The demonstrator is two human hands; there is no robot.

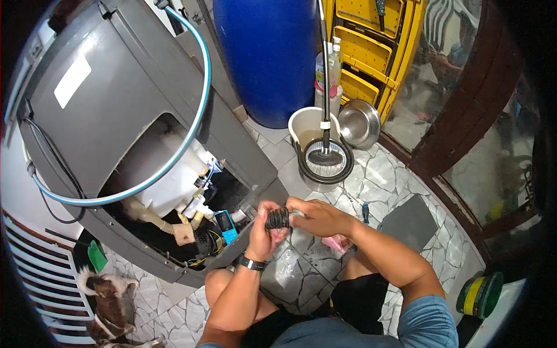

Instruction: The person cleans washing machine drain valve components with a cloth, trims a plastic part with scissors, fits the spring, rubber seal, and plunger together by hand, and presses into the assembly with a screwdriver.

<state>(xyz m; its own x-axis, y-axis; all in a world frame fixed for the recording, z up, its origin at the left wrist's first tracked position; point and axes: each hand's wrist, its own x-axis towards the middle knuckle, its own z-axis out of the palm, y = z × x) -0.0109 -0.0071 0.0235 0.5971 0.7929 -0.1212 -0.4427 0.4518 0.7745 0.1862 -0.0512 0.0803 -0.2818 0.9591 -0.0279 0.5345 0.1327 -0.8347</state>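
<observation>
My left hand [262, 235] is wrapped round a black ribbed cylindrical part [277, 219], in front of the open grey machine. From the right, my right hand [319, 217] meets that part with its fingers closed. A small pale object [296, 213] shows between those fingers; its kind is too small to make out. Close to my left hand, a blue handheld device [226, 227] rests at the edge of the opening in the machine [145, 64], amid wires, white plastic and hoses. A pink cloth [335, 242] lies below my right forearm.
A blue-and-white hose [207, 75] arches over the machine. A mop [326, 156] stands in a bucket [301, 123] near a blue barrel [270, 58] and a metal bowl [360, 123]. On the floor are a screwdriver [365, 212], a grey panel [409, 225] and a dog [113, 304].
</observation>
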